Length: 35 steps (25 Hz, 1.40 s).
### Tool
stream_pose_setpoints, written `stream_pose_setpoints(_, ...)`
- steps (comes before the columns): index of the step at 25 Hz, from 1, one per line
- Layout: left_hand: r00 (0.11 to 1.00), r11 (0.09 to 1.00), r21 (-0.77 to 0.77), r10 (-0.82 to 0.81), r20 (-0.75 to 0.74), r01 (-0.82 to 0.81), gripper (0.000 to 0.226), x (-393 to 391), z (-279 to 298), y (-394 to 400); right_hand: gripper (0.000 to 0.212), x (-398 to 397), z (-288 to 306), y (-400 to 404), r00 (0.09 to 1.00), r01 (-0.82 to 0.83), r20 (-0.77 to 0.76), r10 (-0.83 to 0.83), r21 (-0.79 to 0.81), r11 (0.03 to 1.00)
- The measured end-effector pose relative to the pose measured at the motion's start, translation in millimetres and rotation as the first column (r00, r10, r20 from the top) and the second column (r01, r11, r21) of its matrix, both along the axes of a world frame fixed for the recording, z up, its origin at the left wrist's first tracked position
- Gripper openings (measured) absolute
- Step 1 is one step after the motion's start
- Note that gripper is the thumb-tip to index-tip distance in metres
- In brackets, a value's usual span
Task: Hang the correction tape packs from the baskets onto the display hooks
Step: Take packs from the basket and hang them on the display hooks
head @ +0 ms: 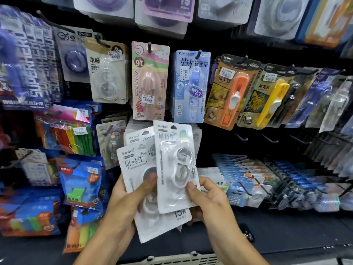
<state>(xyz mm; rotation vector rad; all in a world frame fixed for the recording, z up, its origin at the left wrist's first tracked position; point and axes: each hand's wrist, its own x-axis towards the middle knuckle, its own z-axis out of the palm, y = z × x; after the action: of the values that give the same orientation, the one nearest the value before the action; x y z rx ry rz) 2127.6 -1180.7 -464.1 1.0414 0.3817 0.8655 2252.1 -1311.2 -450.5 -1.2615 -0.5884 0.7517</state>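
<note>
Gripping a fan of white packs (141,180), the left hand (124,205) has its thumb pressed across the front card and its fingers curled out of sight behind the stack. Just below, at the bottom edge, sits the beige rim of a basket (177,260). The right hand (212,203) pinches the front pack (174,165) by its lower right edge, thumb on the face, fingers tucked behind, and holds it upright and a little apart from the fan, overlapping the cards behind it. That front pack shows a clear blister with a white tape dispenser and a hang hole at the top, which no hook passes through. Behind the hands, more of the same white packs (133,129) hang in a row, partly hidden by the ones held up. To the left hang blue bags (82,178) and a pack of coloured clips (66,136). To the right, bare hooks (241,137) jut from the dark board, and lower down rows of blue cards (248,173) lie stacked. Further up the board, a pink pack (150,81) hangs on its hook, beside it a blue pack (191,87), then an orange pack (231,92) and a yellow pack (265,98). At the very top, blurred purple blisters (164,10) hang.
</note>
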Motion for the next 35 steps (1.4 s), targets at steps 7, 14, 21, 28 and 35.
stream_pose_setpoints(7, 0.98, 0.977, 0.075, 0.198, 0.007, -0.198, 0.072, -11, 5, 8, 0.02, 38, -10, -13, 0.916, 0.387, 0.173, -0.362, -0.145, 0.911)
stream_pose_setpoints(14, 0.982, 0.978, 0.098, 0.188, -0.013, -0.186, 0.065, -8, 6, 2, 0.017, 31, -10, -12, 0.953, 0.3, 0.097, -0.287, -0.159, 0.941)
stream_pose_setpoints(21, 0.979, 0.979, 0.078, 0.192, -0.067, -0.187, 0.076, 1, 2, -2, 0.049, -2, -18, -2, 0.977, -0.083, 0.18, 0.117, -0.183, 0.98)
stream_pose_setpoints(28, 0.998, 0.998, 0.04, 0.059, -0.028, -0.058, 0.034, 5, 1, -4, 0.015, -5, -18, 6, 0.992, -0.067, 0.106, 0.07, -0.028, 0.997)
stream_pose_setpoints(35, 0.954, 0.956, 0.152, 0.272, -0.126, -0.252, 0.023, 1, 2, 6, 0.031, 28, -8, -1, 0.971, 0.231, 0.084, -0.224, -0.082, 0.969)
